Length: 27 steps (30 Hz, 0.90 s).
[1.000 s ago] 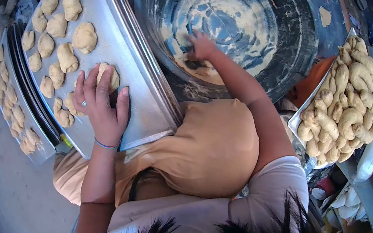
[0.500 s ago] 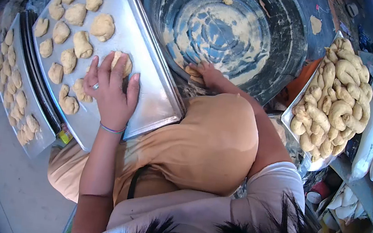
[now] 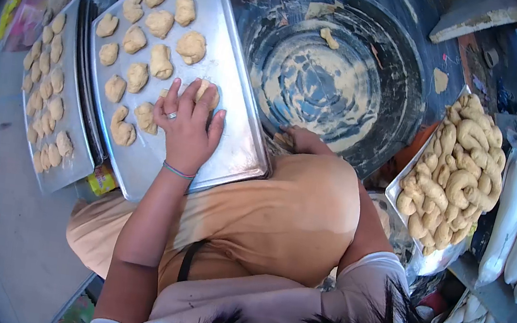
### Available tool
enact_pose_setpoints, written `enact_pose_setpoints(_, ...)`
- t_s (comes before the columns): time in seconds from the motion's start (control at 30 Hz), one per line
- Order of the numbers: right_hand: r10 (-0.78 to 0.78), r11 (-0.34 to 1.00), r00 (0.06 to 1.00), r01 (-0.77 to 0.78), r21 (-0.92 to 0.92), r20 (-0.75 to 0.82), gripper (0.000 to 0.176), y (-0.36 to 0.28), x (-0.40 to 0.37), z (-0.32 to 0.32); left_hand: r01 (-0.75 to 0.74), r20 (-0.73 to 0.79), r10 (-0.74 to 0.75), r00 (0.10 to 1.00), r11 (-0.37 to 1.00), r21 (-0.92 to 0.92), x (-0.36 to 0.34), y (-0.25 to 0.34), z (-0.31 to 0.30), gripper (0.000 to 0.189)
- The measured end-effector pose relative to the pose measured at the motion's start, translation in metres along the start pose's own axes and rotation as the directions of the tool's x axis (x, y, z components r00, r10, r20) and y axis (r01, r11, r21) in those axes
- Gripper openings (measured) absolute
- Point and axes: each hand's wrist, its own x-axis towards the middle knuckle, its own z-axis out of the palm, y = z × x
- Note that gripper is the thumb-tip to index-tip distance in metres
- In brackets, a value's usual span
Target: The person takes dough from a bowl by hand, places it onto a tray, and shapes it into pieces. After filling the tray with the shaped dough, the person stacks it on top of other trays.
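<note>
My left hand lies over the metal baking tray with its fingers stretched and apart. Its fingertips rest on a pale dough ball, partly hidden beneath them. Rows of small shaped dough pieces sit on the same tray around the hand. At the near rim of a flour-dusted dark basin, my right hand is closed around a piece of dough. Its fingers are partly turned from view.
Another tray with dough pieces stands at the left. On the right, a tray heaped with twisted dough stands near filled white bags. A scrap of dough lies in the basin. A pale board is at the top right.
The view has shifted, so the trays and basin appear farther right and mostly lower. My right hand's fingers have curled in from stretched around the dough. My left hand stays on the tray.
</note>
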Motion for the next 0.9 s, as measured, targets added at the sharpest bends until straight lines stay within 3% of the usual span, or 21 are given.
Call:
enact_pose_setpoints(0.07,0.101,0.990,0.989,-0.089,-0.105,0.113,0.060,-0.021,-0.002,-0.014,0.006,-0.009,-0.006,1.000,1.000,0.009,0.000,-0.002,-0.002,0.041)
enact_pose_setpoints(0.1,0.091,0.991,0.993,-0.082,-0.108,0.076,0.058,-0.021,0.000,-0.014,0.008,-0.007,-0.008,1.000,1.000,0.013,0.000,-0.001,-0.002,0.041)
enact_pose_setpoints(0.2,0.167,0.983,0.985,-0.169,0.070,0.038,0.051,-0.019,-0.001,-0.015,0.005,-0.004,-0.005,1.000,1.000,0.012,-0.001,0.002,-0.004,0.040)
enact_pose_setpoints(0.27,0.297,0.937,0.955,-0.290,0.196,-0.004,0.040,0.000,0.005,0.001,-0.004,-0.022,0.004,1.000,1.000,0.014,-0.002,0.001,-0.003,0.040)
enact_pose_setpoints(0.37,0.382,0.893,0.924,-0.364,0.266,-0.018,0.039,0.005,-0.010,0.007,-0.026,-0.023,0.025,0.999,0.999,-0.020,-0.004,-0.002,-0.006,0.043)
enact_pose_setpoints(0.47,0.438,0.859,0.898,-0.404,0.315,-0.041,0.038,0.005,-0.027,0.010,0.009,-0.072,-0.022,0.997,0.984,-0.179,-0.018,-0.003,-0.020,0.047)
enact_pose_setpoints(0.6,0.497,0.817,0.865,-0.438,0.375,-0.073,0.037,0.005,-0.042,0.014,0.088,-0.020,-0.093,0.995,0.977,-0.194,-0.069,-0.008,-0.054,0.050)
enact_pose_setpoints(0.77,0.531,0.789,0.834,-0.424,0.445,-0.148,0.035,0.002,-0.062,-0.002,0.229,-0.071,-0.243,0.967,0.960,-0.158,-0.120,-0.046,-0.078,0.047)
enact_pose_setpoints(0.9,0.512,0.794,0.821,-0.340,0.504,-0.253,0.033,-0.005,-0.087,-0.038,0.192,0.010,-0.193,0.981,0.966,-0.170,-0.136,-0.052,-0.096,0.052)
